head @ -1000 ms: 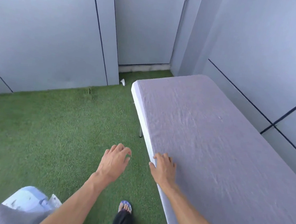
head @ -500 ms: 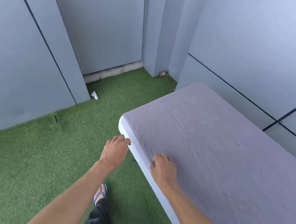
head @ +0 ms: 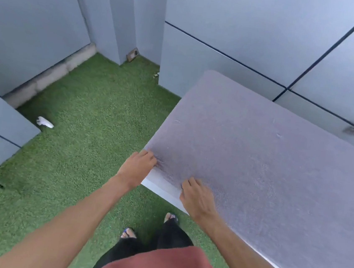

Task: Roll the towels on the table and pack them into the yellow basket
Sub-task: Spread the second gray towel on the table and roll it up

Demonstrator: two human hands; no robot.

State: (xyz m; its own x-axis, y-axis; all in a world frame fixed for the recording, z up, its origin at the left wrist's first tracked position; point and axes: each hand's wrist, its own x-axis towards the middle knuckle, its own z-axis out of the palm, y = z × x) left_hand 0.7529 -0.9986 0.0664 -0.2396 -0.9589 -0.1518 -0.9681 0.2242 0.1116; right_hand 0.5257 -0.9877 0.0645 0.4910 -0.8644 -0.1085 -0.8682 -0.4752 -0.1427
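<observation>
Since a second ago, left hand [head: 139,164] has reached the towel [head: 266,165], pinching its corner at the table [head: 161,186] end; right hand [head: 196,198] grips the same short edge, fingers curled. Rolling is about to start: next, tuck this edge over and roll evenly. Towel lies flat, long axis running from 9 toward 4 o'clock.

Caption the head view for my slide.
Both hands, left hand and right hand, grip the grey towel at the table's corner.
</observation>
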